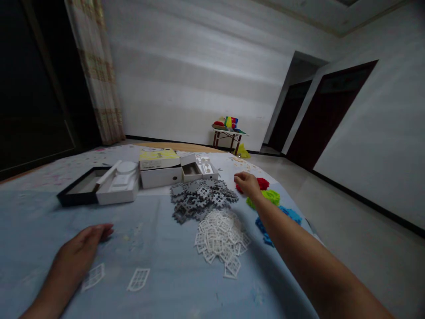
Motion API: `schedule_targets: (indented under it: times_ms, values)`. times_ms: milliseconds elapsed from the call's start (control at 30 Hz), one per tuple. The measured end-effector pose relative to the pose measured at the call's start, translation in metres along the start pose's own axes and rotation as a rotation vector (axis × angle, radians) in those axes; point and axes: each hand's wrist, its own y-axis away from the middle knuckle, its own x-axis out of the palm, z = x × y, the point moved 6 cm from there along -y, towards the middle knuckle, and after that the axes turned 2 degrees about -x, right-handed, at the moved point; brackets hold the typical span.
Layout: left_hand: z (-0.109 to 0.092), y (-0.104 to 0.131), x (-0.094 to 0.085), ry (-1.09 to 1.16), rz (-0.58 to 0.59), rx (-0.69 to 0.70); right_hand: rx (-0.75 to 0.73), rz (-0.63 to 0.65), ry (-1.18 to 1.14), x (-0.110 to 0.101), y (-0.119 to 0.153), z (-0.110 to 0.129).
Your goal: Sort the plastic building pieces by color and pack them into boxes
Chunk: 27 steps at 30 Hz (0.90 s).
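Two loose white window-shaped pieces (138,280) lie nearest on the blue cloth (172,292) covering a desk (186,147), one out in the open and the other beside the left wrist. The left hand (78,243) is low over the cloth, its blurred fingers close together and loosely extended; whether anything is under them cannot be told. A heap of white lattice pieces (219,237) spreads across the middle, and just behind it sits a mound of dark gray toothed pieces (199,199). The right arm crosses in from the lower right, partly hiding a blue pile (294,215) and a lime-green pile (272,196). At its end the right hand (247,184) is beside a red pile (263,183), fingertips drawn narrowly together; whether they pinch a piece is unclear. Farther back stand a black-sided tray (78,199), a white box with a round disc (117,195), and more white boxes (161,177), one under a yellow-topped lid (157,155). Beyond are a small table (229,131) with colorful items, a curtain (96,66) and dark red doors (332,115).
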Motion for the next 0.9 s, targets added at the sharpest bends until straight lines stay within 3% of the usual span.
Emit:
schedule_targets:
  times_ms: [133, 267, 367, 500, 633, 767, 900]
  values:
    - [-0.034, 0.020, -0.005, 0.104, 0.027, -0.036, -0.245, 0.319, -0.207, 0.064, 0.068, 0.080]
    - [-0.035, 0.022, -0.006, 0.142, -0.008, -0.033, -0.542, 0.629, -0.211, 0.110, 0.155, 0.150]
    - [-0.032, 0.022, -0.005, 0.186, -0.010, -0.015, -0.692, 0.695, -0.129, 0.125, 0.199, 0.179]
    - [-0.032, 0.021, -0.004, 0.207, -0.002, -0.008, -0.737, 0.665, -0.026, 0.127, 0.224, 0.191]
    - [-0.033, 0.021, -0.004, 0.216, 0.005, -0.005, -0.695, 0.627, -0.080, 0.120, 0.229, 0.189]
    - [-0.032, 0.020, -0.004, 0.199, 0.017, -0.019, -0.633, 0.610, -0.198, 0.106, 0.220, 0.177]
    - [-0.033, 0.021, -0.004, 0.181, 0.027, -0.008, -0.533, 0.533, -0.210, 0.079, 0.190, 0.148]
